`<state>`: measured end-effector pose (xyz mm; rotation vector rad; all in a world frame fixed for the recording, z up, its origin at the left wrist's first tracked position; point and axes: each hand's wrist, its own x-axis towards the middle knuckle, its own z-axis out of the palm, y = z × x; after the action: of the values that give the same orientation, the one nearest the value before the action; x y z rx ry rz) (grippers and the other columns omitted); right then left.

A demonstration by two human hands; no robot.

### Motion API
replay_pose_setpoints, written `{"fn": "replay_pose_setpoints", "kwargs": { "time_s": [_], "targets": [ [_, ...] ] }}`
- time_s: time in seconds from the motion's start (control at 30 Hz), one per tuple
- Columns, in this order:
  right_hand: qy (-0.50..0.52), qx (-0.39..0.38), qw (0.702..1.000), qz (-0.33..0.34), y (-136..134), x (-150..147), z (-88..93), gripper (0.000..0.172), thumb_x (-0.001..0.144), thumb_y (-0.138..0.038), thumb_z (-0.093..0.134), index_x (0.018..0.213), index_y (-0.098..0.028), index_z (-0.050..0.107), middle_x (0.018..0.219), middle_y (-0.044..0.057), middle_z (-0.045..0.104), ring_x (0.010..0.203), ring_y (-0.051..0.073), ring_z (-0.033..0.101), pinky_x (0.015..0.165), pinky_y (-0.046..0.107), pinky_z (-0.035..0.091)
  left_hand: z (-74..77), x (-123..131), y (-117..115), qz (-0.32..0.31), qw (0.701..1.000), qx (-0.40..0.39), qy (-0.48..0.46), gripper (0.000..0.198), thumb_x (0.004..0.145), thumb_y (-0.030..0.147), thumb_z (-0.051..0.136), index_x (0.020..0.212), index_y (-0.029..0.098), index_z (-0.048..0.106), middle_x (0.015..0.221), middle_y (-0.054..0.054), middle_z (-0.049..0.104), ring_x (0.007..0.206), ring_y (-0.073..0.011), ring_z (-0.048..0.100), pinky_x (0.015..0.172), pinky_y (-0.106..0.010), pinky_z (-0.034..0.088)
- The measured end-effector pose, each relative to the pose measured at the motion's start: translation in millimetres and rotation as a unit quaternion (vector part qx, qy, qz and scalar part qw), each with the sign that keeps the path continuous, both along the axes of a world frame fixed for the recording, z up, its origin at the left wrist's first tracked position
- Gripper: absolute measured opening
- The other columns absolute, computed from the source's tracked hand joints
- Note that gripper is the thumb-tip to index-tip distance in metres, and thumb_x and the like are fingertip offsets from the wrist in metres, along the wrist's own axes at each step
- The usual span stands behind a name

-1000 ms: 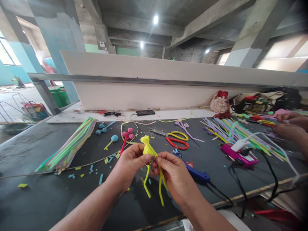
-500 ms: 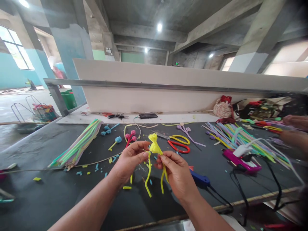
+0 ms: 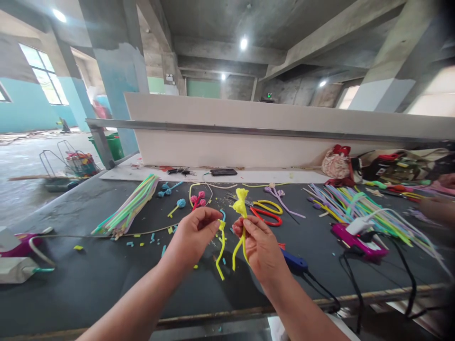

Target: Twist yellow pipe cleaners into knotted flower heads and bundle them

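Note:
Between the thumb and fingertips of my left hand [image 3: 188, 239] is a yellow pipe cleaner stem [image 3: 222, 253], hanging down, with a short blue piece [image 3: 222, 215] at its top. My right hand [image 3: 263, 246] is closed around the stems of a yellow pipe cleaner flower [image 3: 241, 202], whose fuzzy head stands upright above the fingers. A narrow gap separates the two yellow pieces. Just behind the right hand lie scissors [image 3: 267, 220] with red and yellow handles. A blue-handled tool [image 3: 295, 261] with a cable is partly hidden by that hand.
Bundles of pastel pipe cleaners lie at left [image 3: 128, 203] and right [image 3: 366, 210]. Finished-looking blue [image 3: 181, 203], pink [image 3: 201, 195] and purple [image 3: 279, 193] flowers sit behind my hands. A magenta power strip [image 3: 360, 241] trails cables. Another person's hand [image 3: 439, 208] is at far right.
My hands have moved apart: the yellow stem in my left hand is now separate from the flower in my right. The view has shifted slightly left.

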<state>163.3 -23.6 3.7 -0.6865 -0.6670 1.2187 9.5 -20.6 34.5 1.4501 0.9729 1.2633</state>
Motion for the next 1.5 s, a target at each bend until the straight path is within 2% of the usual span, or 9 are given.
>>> {"fn": "replay_pose_setpoints", "kwargs": {
  "time_s": [0.13,0.37,0.57,0.73,0.83,1.0,1.2,1.4,1.5],
  "targets": [
    [0.005,0.003,1.0,-0.005,-2,-6,-3.7,0.01,0.063,-0.021,0.077,0.069,-0.022,0.069,0.068,-0.002,0.069,0.068,0.012,0.061,0.071,0.025,0.047,-15.4,14,-19,0.0,0.991,0.011,0.131,0.011,0.075,0.022,0.056,0.074,0.017,0.065,0.065,-0.001,0.061,0.061,-0.0141,0.051,0.058,-0.024,0.038],
    [-0.015,-0.021,1.0,-0.012,-12,-23,-5.5,0.011,0.063,-0.024,0.076,0.07,-0.021,0.069,0.067,0.0,0.069,0.062,0.015,0.061,0.064,0.029,0.047,-42.6,35,-15,0.047,0.944,0.121,0.303,0.014,0.074,0.012,0.049,0.069,0.017,0.06,0.067,-0.003,0.061,0.063,-0.0156,0.052,0.057,-0.025,0.032],
    [-0.048,-0.017,0.998,-0.037,-9,-22,-10.5,0.012,0.061,-0.026,0.076,0.068,-0.02,0.069,0.065,-0.001,0.068,0.065,0.014,0.06,0.07,0.028,0.046,-35.3,25,-17,0.017,0.927,0.123,0.353,0.024,0.08,0.009,0.039,0.069,0.018,0.059,0.065,-0.002,0.06,0.059,-0.0141,0.052,0.056,-0.025,0.032],
    [-0.084,-0.013,0.996,-0.03,-10,-20,-11.8,0.011,0.064,-0.029,0.074,0.069,-0.021,0.069,0.069,0.0,0.068,0.067,0.016,0.06,0.07,0.031,0.046,-25.8,13,-26,0.025,0.857,0.152,0.492,0.022,0.077,0.004,0.041,0.083,0.017,0.059,0.083,-0.008,0.061,0.081,-0.0209,0.056,0.071,-0.029,0.039],
    [-0.113,-0.015,0.993,-0.025,-11,-21,-11.5,0.012,0.065,-0.031,0.073,0.07,-0.021,0.069,0.07,0.001,0.067,0.07,0.018,0.06,0.071,0.033,0.047,-24.4,8,-29,0.032,0.841,0.155,0.517,0.027,0.075,0.001,0.042,0.089,0.017,0.058,0.091,-0.009,0.059,0.086,-0.0219,0.055,0.076,-0.031,0.04],
    [-0.168,-0.012,0.985,-0.043,-13,-19,-14.4,0.014,0.068,-0.033,0.071,0.073,-0.02,0.069,0.071,0.001,0.065,0.069,0.018,0.057,0.068,0.031,0.046,-27.8,3,-27,0.025,0.843,0.151,0.516,0.028,0.076,-0.001,0.037,0.088,0.018,0.055,0.092,-0.009,0.059,0.086,-0.021,0.055,0.075,-0.031,0.04],
    [-0.211,0.006,0.976,-0.048,-13,-19,-20.1,0.012,0.072,-0.032,0.068,0.072,-0.02,0.067,0.066,-0.001,0.061,0.066,0.016,0.054,0.065,0.028,0.043,-41.0,5,-26,-0.014,0.893,0.079,0.443,0.022,0.074,0.001,0.038,0.081,0.019,0.049,0.066,-0.001,0.057,0.056,-0.0147,0.052,0.052,-0.024,0.034],
    [-0.218,0.029,0.973,-0.067,-14,-14,-17.1,0.011,0.078,-0.032,0.063,0.076,-0.021,0.063,0.068,-0.003,0.06,0.061,0.012,0.052,0.062,0.025,0.042,-39.1,-2,-28,-0.008,0.878,0.143,0.456,0.036,0.067,-0.005,0.038,0.087,0.019,0.057,0.093,-0.007,0.059,0.085,-0.0186,0.057,0.075,-0.027,0.04],
    [-0.222,0.037,0.974,-0.03,-16,-13,-12.6,0.011,0.08,-0.031,0.061,0.077,-0.02,0.062,0.079,0.0,0.065,0.052,0.009,0.051,0.056,0.024,0.041,-37.7,-4,-30,-0.029,0.907,0.133,0.397,0.037,0.074,-0.001,0.036,0.096,0.018,0.059,0.099,-0.009,0.061,0.093,-0.0191,0.056,0.081,-0.028,0.041]
  ]
}}
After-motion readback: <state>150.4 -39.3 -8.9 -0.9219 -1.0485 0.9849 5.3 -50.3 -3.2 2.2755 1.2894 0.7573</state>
